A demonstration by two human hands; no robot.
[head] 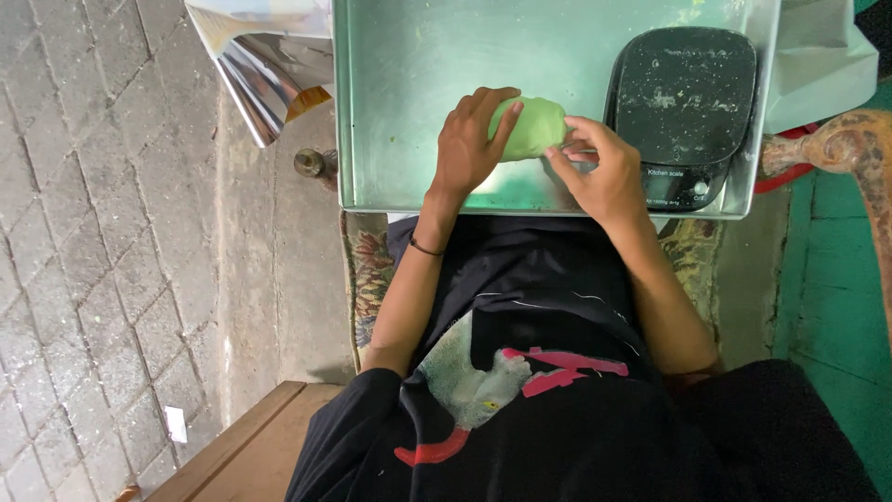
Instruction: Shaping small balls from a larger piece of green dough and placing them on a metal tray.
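Green dough [531,127] between both hands.

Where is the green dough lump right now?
In the head view, the green dough lump lies in the metal tray, between the left hand and right hand, just left of the black kitchen scale.

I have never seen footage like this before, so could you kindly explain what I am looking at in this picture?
There is no machine here. A person wears a camera on the head, so the single picture looks straight down at their own lap and two bare hands. A metal tray rests in front of them. On it lies a lump of green dough, and a black kitchen scale dusted with flour sits at the right. The left hand cups the dough from its side, and the right hand pinches its other end. Crumpled foil packaging lies beside the tray.
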